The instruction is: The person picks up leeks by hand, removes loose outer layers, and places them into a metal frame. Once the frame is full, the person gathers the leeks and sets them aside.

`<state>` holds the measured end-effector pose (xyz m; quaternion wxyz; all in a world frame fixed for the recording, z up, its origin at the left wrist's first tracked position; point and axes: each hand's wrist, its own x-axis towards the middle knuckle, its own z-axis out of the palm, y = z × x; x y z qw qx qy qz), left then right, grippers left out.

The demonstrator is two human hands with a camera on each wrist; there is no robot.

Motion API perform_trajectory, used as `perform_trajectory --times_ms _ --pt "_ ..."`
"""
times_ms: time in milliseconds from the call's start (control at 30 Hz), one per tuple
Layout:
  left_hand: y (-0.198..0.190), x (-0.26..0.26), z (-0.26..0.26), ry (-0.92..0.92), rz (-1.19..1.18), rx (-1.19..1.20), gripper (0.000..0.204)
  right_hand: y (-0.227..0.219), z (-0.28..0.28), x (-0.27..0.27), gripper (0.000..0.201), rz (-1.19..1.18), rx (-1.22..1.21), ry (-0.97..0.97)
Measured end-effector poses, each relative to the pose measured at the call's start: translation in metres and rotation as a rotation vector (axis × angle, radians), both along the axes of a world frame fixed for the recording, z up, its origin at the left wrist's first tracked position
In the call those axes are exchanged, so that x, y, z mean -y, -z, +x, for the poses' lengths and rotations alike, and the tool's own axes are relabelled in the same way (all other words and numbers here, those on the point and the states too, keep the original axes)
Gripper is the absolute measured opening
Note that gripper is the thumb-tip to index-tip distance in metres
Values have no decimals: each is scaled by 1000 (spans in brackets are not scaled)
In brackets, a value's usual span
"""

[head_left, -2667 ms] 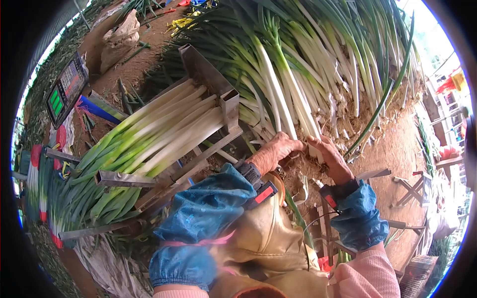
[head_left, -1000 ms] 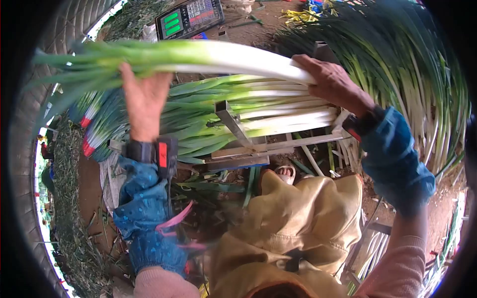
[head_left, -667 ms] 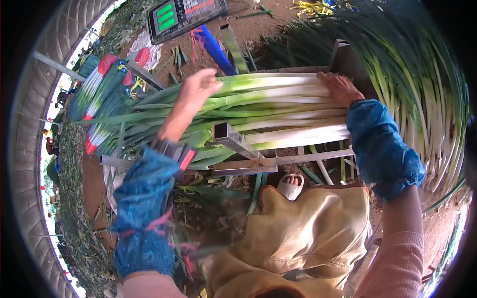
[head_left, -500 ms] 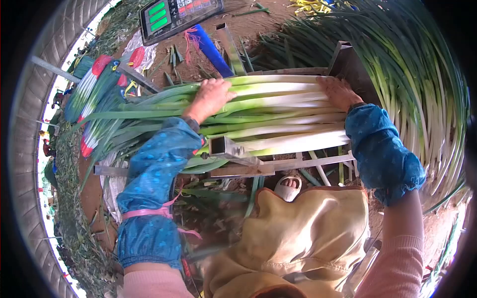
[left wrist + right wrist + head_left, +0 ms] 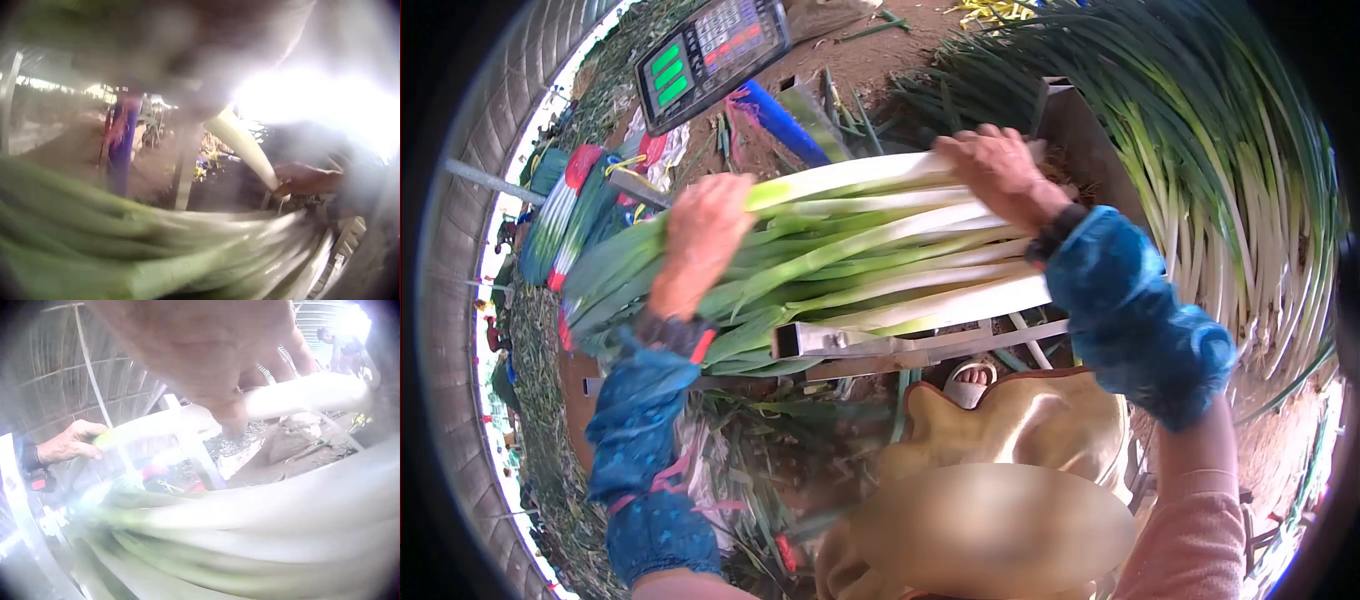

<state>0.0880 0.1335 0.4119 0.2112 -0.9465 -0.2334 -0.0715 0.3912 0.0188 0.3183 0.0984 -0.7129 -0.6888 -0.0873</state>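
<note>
The held leek [image 5: 850,178] was judged to be a light load for two hands, yet long, so that support at two places seemed to be needed. The white shank was expected to be firm, smooth and perhaps a little slippery; the green leaves were expected to be softer, to bend easily and to tear or crease if squeezed strongly. The best hold was considered to be on the thick white part for strength, with a looser second hold where the green begins.

The held leek was stretched between the two hands, above the other leeks [image 5: 940,222], which were laid side by side below the hands in a metal frame [image 5: 815,342]. By the left hand [image 5: 705,225] the green portion was gripped, with the fingers bent around it. By the right hand [image 5: 997,175] the white portion was pinched between thumb and curled fingers, with a short white end left beyond it.

Near the right hand a clean, glossy white was seen; towards the left hand it was changed into pale yellow-green, and past that hand into dark green leaves. A slight bend was shown along its length.
</note>
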Motion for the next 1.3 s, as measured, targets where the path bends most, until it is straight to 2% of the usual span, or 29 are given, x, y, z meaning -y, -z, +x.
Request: perform_trajectory --times_ms 100,200,300,367,400,433,467,500,533,567,667,700,800,833,933,967,1000,1033,1067,1100,1133,1167,1267,1300 --pt "-52 8 -18 -2 42 -94 36 6 -49 -25 24 71 18 65" --pt "-72 15 -26 -111 65 -229 38 31 -92 -57 17 41 -199 94" --pt "-44 0 -28 -14 0 -146 38 33 -83 -63 17 -104 -136 36" --pt "-15 -10 -12 -28 -181 -116 38 23 -46 -54 18 -288 -34 -33" --pt "8 -18 0 -11 -181 -120 37 29 -28 -49 17 -282 30 -49" --pt "29 -23 15 -22 -229 -97 36 36 -13 -49 19 -353 31 28" --pt "42 -25 29 36 -287 -23 28 50 5 -46 17 -293 -16 28" --pt "56 -27 45 -28 -363 -79 23 64 21 -42 18 -212 -71 70" --pt "76 -30 58 -88 -393 -121 23 62 32 -37 19 -340 -38 101" --pt "101 -39 64 -13 -340 -68 25 65 45 -32 19 -330 -41 48" --pt "113 -49 66 8 -401 -51 25 55 47 -16 17 -274 -41 -65" --pt "113 -49 60 54 -438 -11 26 64 50 -18 17 -214 -21 -127" --pt "122 -34 57 -10 -303 -52 27 68 44 -23 17 -51 -200 25" --pt "124 -32 59 -55 -364 -53 34 66 44 -26 17 -121 -181 -2" --pt "142 -56 50 151 -475 15 38 68 40 -30 19 -312 -132 0" --pt "124 -49 59 -69 -573 -15 40 74 40 -33 20 -346 -110 54" --pt "126 -53 65 -57 -555 -44 40 88 45 -36 19 -347 -21 6" --pt "129 -51 69 -148 -588 -30 40 103 49 -33 17 -223 30 -45" --pt "127 -47 70 -81 -550 13 40 108 53 -34 17 -246 -35 -49" --pt "133 -50 69 -18 -490 0 39 71 46 -14 17 -242 -7 -60" --pt "141 -54 67 -113 -481 -52 39 35 37 -2 21 -247 -85 42" --pt "133 -49 68 -132 -479 -15 39 2 28 15 25 -177 -246 139" --pt "127 -61 58 -167 -752 114 36 -56 12 63 28 59 -364 -14" --pt "126 -72 50 -104 -869 234 37 -70 11 87 30 142 -450 -16"
